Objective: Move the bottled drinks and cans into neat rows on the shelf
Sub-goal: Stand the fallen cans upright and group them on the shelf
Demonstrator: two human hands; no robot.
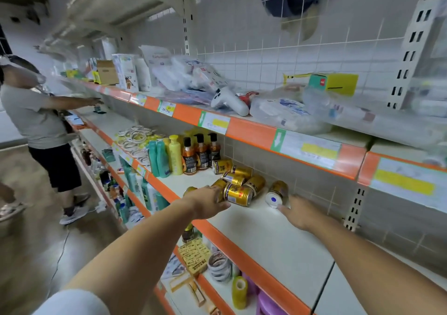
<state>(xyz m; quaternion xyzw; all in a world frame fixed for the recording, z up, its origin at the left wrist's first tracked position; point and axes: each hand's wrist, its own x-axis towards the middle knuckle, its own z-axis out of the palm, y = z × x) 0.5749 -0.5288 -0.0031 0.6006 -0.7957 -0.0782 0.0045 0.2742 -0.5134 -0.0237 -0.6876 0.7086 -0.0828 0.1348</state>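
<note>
Two bare hands reach onto a shop shelf among toppled gold cans.

Left hand grips a can at the pile's near left edge; right hand, fingers spread, touches a lone can right of it; dark bottles stand upright behind.

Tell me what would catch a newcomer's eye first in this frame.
The jumble of gold cans lying on their sides on the middle shelf, beside upright bottles. Both hands reach in: the left hand on the cans at the pile's near edge, the right hand by a lone can lying apart to the right. Further left, another person works along the same shelving.
</note>
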